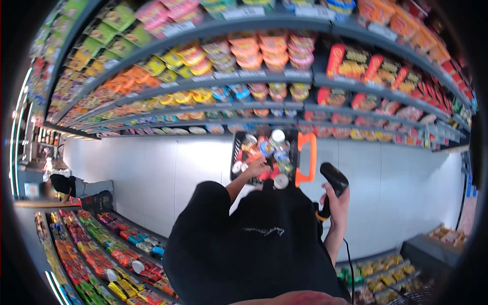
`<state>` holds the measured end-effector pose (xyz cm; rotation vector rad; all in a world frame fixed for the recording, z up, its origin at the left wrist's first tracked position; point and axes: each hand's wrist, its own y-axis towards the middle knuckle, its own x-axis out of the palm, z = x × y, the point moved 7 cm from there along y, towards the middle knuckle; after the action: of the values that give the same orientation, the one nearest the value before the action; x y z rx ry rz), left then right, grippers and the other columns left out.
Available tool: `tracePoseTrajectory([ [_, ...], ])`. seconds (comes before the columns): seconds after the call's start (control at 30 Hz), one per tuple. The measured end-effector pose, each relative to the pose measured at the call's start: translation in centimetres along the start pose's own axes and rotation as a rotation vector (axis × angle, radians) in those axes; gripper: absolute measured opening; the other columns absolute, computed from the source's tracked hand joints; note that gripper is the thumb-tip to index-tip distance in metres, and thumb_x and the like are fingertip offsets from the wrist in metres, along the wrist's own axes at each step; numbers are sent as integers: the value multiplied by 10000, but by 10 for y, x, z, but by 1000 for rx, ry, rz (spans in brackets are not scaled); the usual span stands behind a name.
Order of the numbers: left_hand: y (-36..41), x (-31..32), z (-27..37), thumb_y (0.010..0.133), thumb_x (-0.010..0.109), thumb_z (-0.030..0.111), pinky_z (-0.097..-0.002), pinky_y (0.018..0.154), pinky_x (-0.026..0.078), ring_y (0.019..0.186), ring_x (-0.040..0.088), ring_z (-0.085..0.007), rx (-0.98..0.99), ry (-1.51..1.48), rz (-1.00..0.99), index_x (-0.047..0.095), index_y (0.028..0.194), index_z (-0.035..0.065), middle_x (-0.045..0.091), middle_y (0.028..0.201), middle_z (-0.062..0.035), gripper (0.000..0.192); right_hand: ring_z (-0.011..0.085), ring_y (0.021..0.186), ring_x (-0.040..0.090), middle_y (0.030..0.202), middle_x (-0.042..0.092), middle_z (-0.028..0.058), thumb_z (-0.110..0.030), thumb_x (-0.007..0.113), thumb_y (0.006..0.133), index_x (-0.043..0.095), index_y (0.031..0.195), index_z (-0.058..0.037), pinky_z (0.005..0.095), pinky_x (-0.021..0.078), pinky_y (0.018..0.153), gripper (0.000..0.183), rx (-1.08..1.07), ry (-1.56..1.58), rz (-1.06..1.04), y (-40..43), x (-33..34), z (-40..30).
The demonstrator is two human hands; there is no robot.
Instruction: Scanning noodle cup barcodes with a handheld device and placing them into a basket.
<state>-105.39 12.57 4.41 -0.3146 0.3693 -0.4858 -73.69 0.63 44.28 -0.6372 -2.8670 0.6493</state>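
A dark plastic shopping basket (pixel 237 146) with an orange handle (pixel 313 156) stands on the floor in front of me. Mixed packaged goods fill it, among them a white-topped tub (pixel 278 135) at its far side and a white round lid (pixel 281 181) at its near side. Over the goods hovers my left hand (pixel 258 167), fingers bent; whether it grips anything is unclear. To the right of the basket, my right hand (pixel 337 204) is wrapped around a black handheld barcode scanner (pixel 334 178). A dark cable (pixel 349 253) runs below that arm.
Ahead rises a long shelf unit (pixel 267 74) of instant noodle cups and packets. Snack racks stand behind me at left (pixel 99 251) and right (pixel 385 276). Far left, another person (pixel 82 187) bends by a counter, near a dark crate (pixel 97 201). Pale floor (pixel 202 160) lies between.
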Motion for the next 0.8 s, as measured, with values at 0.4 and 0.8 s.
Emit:
tracePoseTrajectory([
  [0.4,-77,-295,592,820,751,80,-425,903,505,1046,618,-328,1122,649,1057,592,1130,30,630,1145,-151,352,133,552,602,911,644,96,-55,668,939,477,1238,1,266,480,500,359,-91,-5,-170,14,29,-12],
  [0.8,-15,-482,696,726,645,790,-508,997,456,1204,591,-397,151,1352,1081,655,1077,54,692,1172,-201,815,151,552,607,928,656,122,-61,663,939,493,1257,13,272,486,497,369,-145,55,-46,5,9,-7],
])
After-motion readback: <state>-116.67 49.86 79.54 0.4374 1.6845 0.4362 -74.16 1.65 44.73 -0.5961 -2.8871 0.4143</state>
